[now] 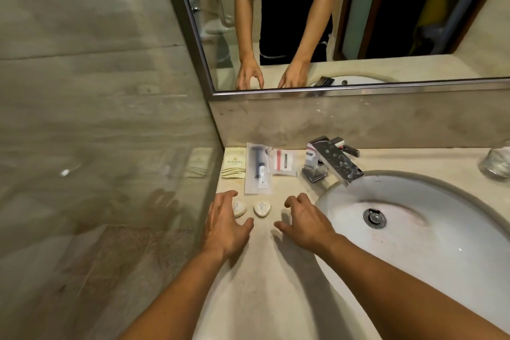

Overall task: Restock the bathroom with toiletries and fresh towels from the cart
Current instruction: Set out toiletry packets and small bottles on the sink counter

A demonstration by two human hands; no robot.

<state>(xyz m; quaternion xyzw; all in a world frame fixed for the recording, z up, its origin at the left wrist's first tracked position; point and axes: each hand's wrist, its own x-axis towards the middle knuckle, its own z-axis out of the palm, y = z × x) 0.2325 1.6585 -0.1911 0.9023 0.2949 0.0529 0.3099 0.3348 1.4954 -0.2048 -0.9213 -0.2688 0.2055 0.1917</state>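
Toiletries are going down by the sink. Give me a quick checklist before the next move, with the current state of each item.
1. Left hand free: ok, open, fingers over one soap.
2. Right hand free: ok, holds nothing.
3. Second soap between the hands: ok.
4. Toothbrush kit flat on the counter: ok.
5. Packets clear of the basin: ok.
6. Fresh towels placed: cannot tell, none in view.

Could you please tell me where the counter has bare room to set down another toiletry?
Bare counter lies in front of the two soaps, between the forearms, left of the sink. The back corner is crowded: sachet, toothbrush kit and packet sit side by side beside the faucet.
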